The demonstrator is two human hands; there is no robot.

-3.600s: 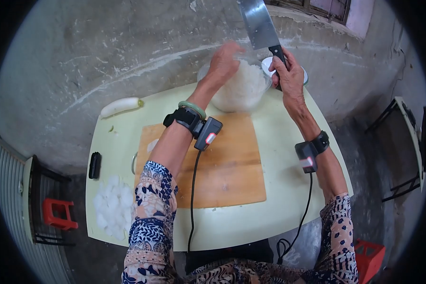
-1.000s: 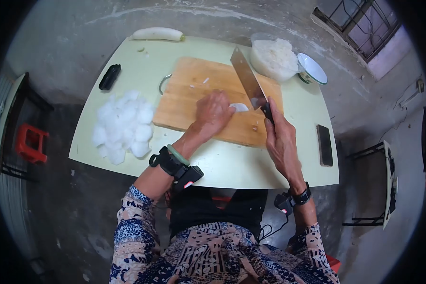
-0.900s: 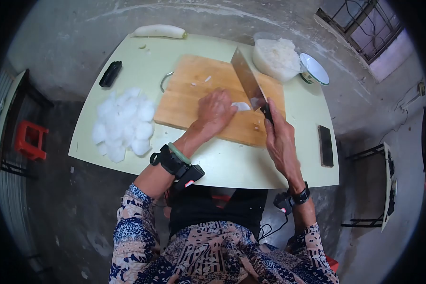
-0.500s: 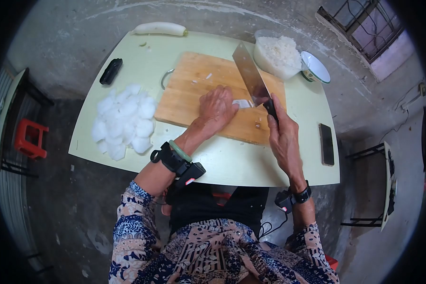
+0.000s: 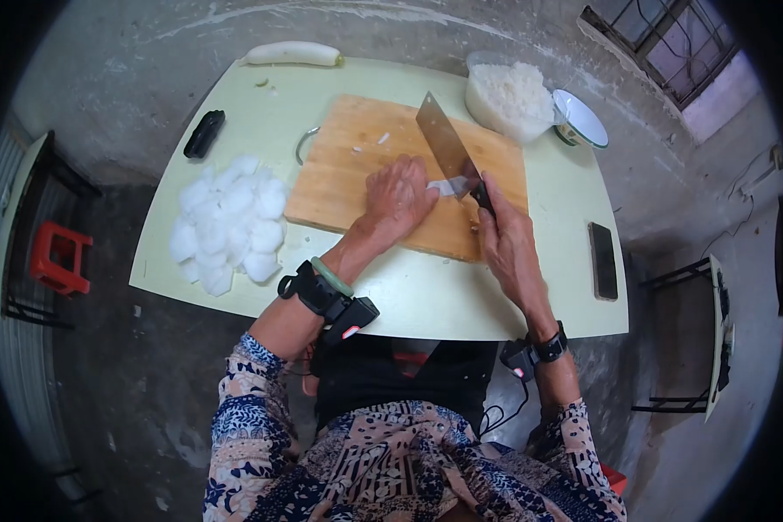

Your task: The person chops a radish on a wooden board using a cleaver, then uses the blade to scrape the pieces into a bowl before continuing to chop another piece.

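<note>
Head view: left hand [image 5: 398, 196], fingers curled, pins a slice [image 5: 445, 186] on the board [image 5: 348, 174]; right hand [image 5: 506, 248] grips the cleaver [image 5: 446, 152]; tub [image 5: 483, 113] holds white shreds [image 5: 513, 87], bowl [image 5: 581, 120] just beside.

soft, even daylight is filling the scene; shadows are staying faint. fisheye distortion is bending the edges, and a dark vignette is ringing the sharp frame.

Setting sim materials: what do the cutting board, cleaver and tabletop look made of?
Cutting board: wood, possibly bamboo, matte; tan with lengthwise grain strips.
Cleaver: grey metal blade, likely steel, dull sheen; dark handle, material unclear.
Tabletop: smooth pale yellow-green surface, laminate or painted, can't tell; uniform colour, rounded corners.
</note>
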